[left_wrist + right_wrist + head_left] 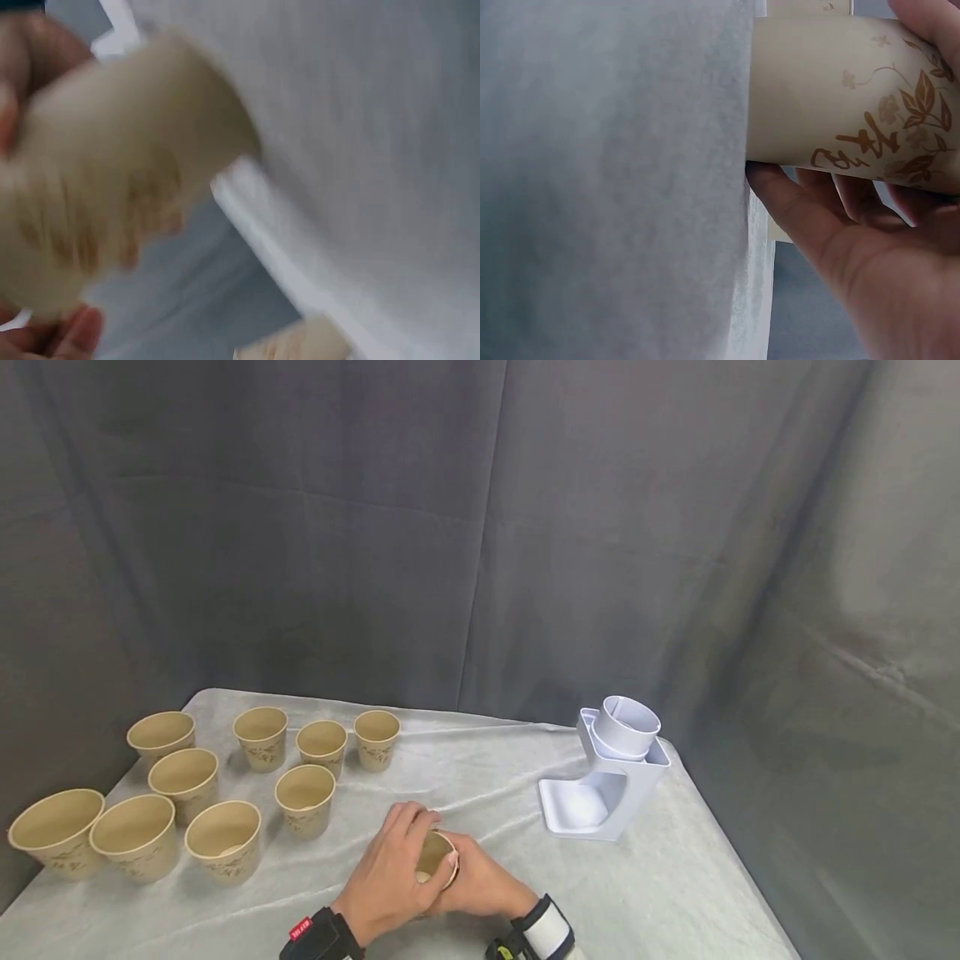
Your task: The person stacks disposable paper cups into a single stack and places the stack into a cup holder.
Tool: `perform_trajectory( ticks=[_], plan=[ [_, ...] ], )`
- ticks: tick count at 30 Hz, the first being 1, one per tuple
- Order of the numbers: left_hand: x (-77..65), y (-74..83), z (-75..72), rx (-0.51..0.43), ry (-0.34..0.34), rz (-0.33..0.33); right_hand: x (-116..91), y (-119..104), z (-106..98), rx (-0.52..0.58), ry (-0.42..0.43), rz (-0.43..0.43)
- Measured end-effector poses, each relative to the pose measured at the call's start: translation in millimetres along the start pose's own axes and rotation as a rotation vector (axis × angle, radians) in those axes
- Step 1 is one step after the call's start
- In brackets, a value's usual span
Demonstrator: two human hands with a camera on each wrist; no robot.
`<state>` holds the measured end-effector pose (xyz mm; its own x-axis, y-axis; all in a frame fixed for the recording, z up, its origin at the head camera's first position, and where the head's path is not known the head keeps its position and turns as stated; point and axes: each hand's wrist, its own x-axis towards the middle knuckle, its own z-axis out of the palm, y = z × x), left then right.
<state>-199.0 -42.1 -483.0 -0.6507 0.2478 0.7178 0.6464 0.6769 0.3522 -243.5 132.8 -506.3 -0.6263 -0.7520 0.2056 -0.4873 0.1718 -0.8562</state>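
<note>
A beige paper cup (435, 858) with a brown leaf print is between my two hands at the front middle of the table. My left hand (390, 870) reaches over it from the left, its fingers at the far rim and its thumb at the near right rim. From the right, my right hand (483, 878) curls round the cup's side. In the right wrist view, the end of the cup (810, 90) meets the cloth, and the right hand's fingers (802, 217) lie along its wall. The left wrist view shows the cup (127, 165) blurred.
Several similar paper cups (225, 839) stand upright on the left half of the table. At the right stands a white plastic stand (622, 802) with a round white cylinder (626, 727) on top. A pale cloth (480, 785) covers the table, and grey curtains (375, 527) hang around it.
</note>
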Motion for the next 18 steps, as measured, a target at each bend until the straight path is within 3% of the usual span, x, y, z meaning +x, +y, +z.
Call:
perform_trajectory(
  ticks=[4,6,10,13,18],
  plan=[
    [21.8,-19.4,-21.2,0.051,0.133,0.011,2,-1,1,0.02,0.015,0.01],
    [33.1,-29.4,-35.7,0.094,0.179,-0.042,2,0,1,0.021,0.024,-0.005],
    [47.4,-50.6,-67.9,0.156,0.225,-0.215,1,2,3,0.013,0.037,-0.03],
    [49.0,-66.5,-88.2,0.174,0.202,-0.348,-1,2,3,0.019,0.041,-0.024],
    [41.0,-87.8,-101.1,0.187,0.04,-0.47,-2,-1,3,0.038,0.04,-0.011]
  ],
)
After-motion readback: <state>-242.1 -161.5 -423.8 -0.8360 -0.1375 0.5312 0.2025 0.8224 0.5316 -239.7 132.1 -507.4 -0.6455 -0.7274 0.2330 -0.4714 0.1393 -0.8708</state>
